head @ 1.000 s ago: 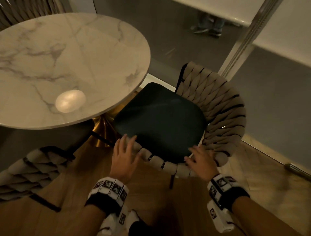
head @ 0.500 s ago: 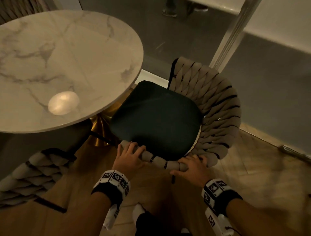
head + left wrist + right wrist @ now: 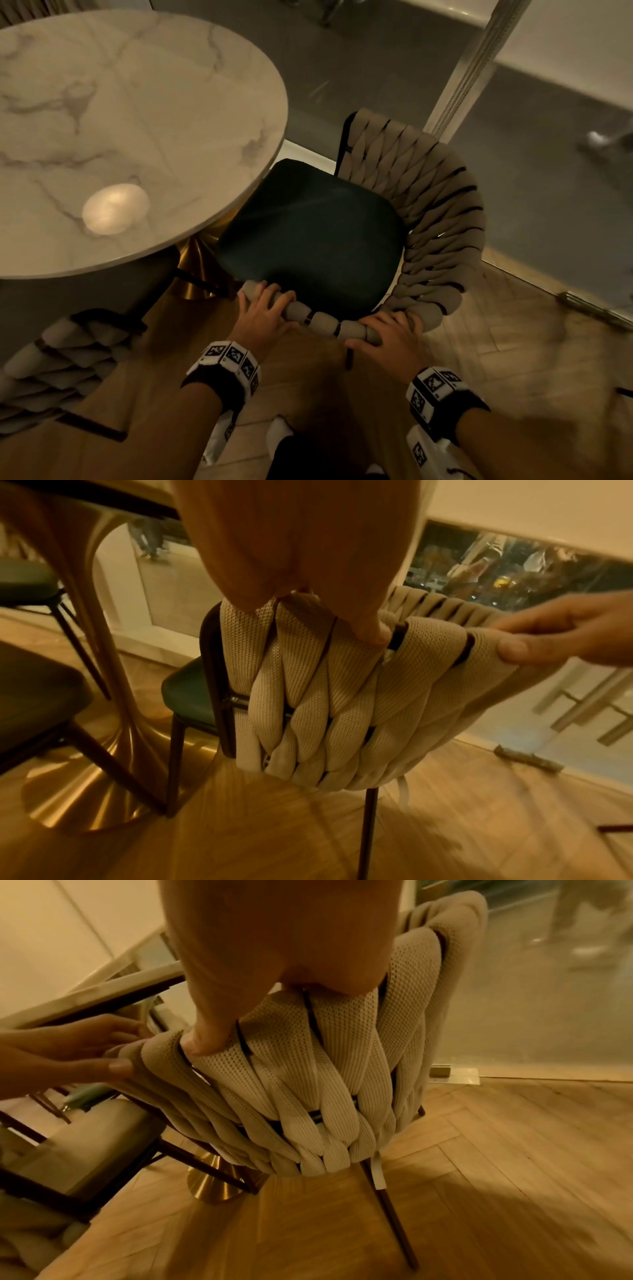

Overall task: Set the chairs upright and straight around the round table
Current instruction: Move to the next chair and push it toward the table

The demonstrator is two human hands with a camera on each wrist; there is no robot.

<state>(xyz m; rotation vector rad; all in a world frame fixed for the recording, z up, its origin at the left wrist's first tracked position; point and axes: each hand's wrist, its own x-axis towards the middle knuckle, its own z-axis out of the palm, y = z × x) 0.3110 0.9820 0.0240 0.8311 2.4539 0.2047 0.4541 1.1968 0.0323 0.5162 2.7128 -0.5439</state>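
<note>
Fingers (image 3: 274, 301) of the left hand (image 3: 262, 317) and right hand (image 3: 387, 334) curl over the woven beige rim of the chair (image 3: 438, 205), upright at frame centre, its dark padded seat tucked under the round marble table (image 3: 137, 113) at upper left, on herringbone wood floor (image 3: 513, 342).

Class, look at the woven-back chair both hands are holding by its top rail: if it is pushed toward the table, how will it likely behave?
The chair probably slides, since thin legs stand on smooth wood floor. Pushed high at the rail, where the left hand and right hand grip, it may tip forward. The padded knit straps likely give slightly, yet grip well.
</note>
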